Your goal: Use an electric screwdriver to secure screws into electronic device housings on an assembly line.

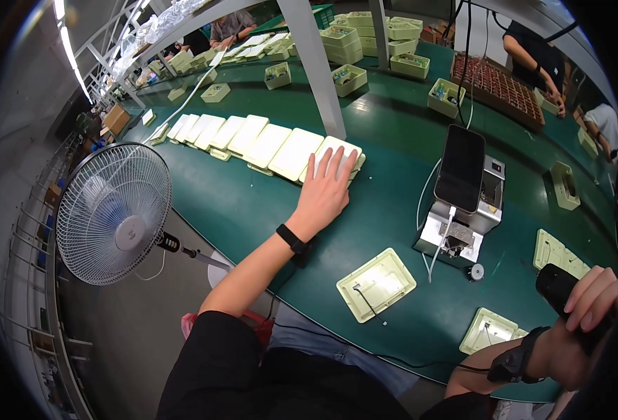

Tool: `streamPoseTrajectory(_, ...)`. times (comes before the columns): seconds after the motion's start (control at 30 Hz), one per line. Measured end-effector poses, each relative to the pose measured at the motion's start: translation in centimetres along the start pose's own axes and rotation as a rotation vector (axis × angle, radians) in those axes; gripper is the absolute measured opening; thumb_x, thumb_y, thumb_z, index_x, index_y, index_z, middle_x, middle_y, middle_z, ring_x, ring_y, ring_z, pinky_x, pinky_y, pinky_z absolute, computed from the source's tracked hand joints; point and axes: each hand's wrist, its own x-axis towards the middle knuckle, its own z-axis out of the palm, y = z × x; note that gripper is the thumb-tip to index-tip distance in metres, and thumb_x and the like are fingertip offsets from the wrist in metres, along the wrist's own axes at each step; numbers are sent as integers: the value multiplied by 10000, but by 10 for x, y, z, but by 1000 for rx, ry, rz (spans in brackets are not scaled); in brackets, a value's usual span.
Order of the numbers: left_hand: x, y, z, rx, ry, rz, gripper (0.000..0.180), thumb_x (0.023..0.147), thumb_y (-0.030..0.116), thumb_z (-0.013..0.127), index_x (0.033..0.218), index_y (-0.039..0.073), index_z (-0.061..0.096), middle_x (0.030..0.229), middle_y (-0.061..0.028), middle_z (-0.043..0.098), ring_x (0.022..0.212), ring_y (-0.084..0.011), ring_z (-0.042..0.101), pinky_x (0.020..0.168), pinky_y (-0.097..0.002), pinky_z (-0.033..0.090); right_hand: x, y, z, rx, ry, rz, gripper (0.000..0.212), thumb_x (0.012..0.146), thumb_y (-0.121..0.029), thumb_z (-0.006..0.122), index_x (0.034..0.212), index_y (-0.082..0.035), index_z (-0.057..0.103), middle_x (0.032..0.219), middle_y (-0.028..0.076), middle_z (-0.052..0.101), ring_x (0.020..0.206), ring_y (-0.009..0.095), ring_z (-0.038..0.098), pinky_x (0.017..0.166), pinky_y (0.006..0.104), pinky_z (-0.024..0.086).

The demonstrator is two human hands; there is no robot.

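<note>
My left hand (325,187) lies with fingers stretched over the nearest pale yellow-green plastic panel (341,148), at the right end of an overlapping row of such panels (263,145). At the far right my right hand (594,304) is closed round a black handheld object with a rounded end (556,282); its kind is not clear. Under that hand rests a pale tray-like plastic part (478,334), partly hidden by my wrist. Another pale plastic tray (391,278) sits in front of me, with a thin dark cable across it.
A metal device (431,236) carrying a black phone (461,168) stands right of centre on the green bench. Beyond it are a conveyor with pale bins (447,96) and a partitioned brown crate (494,89). A fan (116,213) stands left. A grey post (312,70) rises ahead. People work across.
</note>
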Motion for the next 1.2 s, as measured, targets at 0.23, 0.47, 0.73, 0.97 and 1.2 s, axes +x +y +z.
streamPoseTrajectory(0.23,-9,-21,2,-86,-42,-7,759,895,265,759,1560,106,429,1559,-149,488,1426,-365,477,1191,-540,377,1,-4,13,36,-20,-1,258,977,-230,542,828,-62,414,696,59,406,566,136,386,578,285,352)
streamPoseTrajectory(0.47,-8,-27,0,-94,-52,19,737,898,281,765,1540,107,450,1546,-147,501,1411,-365,490,1184,-525,395,2,-8,13,27,-17,2,259,985,-221,539,832,-54,412,699,60,402,574,137,386,582,287,353)
streamPoseTrajectory(0.73,-7,-39,10,-75,-66,18,726,900,272,763,1538,117,451,1545,-142,500,1411,-361,490,1194,-540,390,-1,-2,4,73,-41,-7,268,977,-225,546,817,-60,409,693,55,398,568,135,389,578,280,353)
streamPoseTrajectory(0.97,-8,-35,13,-7,-47,7,731,907,263,759,1549,125,437,1546,-125,499,1418,-349,484,1192,-548,389,-2,1,-1,98,-55,-41,238,984,-219,539,865,-34,450,707,56,410,576,133,409,570,284,361)
streamPoseTrajectory(1.2,-9,-34,0,-6,-92,14,726,911,259,755,1548,121,436,1547,-121,497,1410,-348,487,1191,-550,387,-2,0,9,89,-97,-44,203,1003,-203,529,991,-16,451,726,63,442,580,133,419,573,288,376)
